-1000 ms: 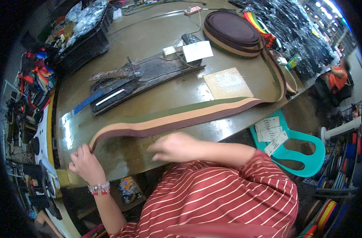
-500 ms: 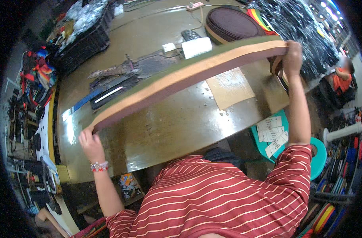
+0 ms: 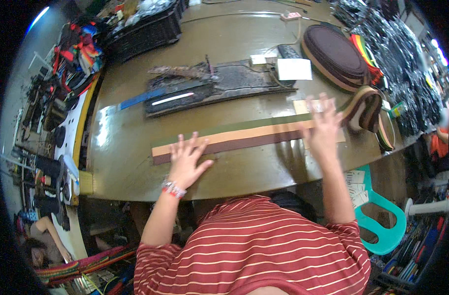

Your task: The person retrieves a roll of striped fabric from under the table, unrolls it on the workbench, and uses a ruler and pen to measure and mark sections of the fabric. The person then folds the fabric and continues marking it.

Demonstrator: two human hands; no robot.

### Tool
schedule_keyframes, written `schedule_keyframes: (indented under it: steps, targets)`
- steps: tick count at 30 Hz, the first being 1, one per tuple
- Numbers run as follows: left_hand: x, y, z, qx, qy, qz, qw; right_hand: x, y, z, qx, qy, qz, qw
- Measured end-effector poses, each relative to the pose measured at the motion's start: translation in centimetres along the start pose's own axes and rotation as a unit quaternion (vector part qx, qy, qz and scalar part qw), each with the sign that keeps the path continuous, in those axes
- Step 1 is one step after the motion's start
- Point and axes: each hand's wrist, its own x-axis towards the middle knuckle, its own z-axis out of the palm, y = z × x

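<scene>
Two hands press flat on a long layered strip of tan, brown and olive webbing [image 3: 244,136] lying across the olive-green table [image 3: 136,167]. The left hand [image 3: 187,160] rests with fingers spread wide on the strip's near end; the right hand [image 3: 324,129], also splayed open, lies on its far part, gripping nothing. Behind the strip sit a dark scorched board [image 3: 219,88] and a white rectangular box [image 3: 294,69]. Coiled brown webbing rolls [image 3: 335,53] lie at the table's right. A teal plastic chair [image 3: 386,221] holds white paper slips [image 3: 356,184].
</scene>
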Motion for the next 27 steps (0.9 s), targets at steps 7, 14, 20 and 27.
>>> schedule_keyframes:
  steps: [7,14,20,27]
  targets:
    - [-1.4,1.4,0.7,0.009,0.021,0.023,0.999,-3.7,-2.2,6.0,0.002,-0.209,-0.015,0.978]
    - [6.3,-4.7,-4.2,-0.051,0.258,0.034,0.964,-4.1,-1.0,6.6,0.149,-0.084,0.010,0.985]
    - [13.7,-6.9,-4.7,0.048,0.300,0.126,0.944,-3.9,-0.8,7.1,0.308,0.033,-0.009,0.951]
    - [12.3,-5.9,-5.8,0.048,0.297,0.131,0.945,-4.2,-1.0,6.9,0.345,0.080,-0.040,0.934]
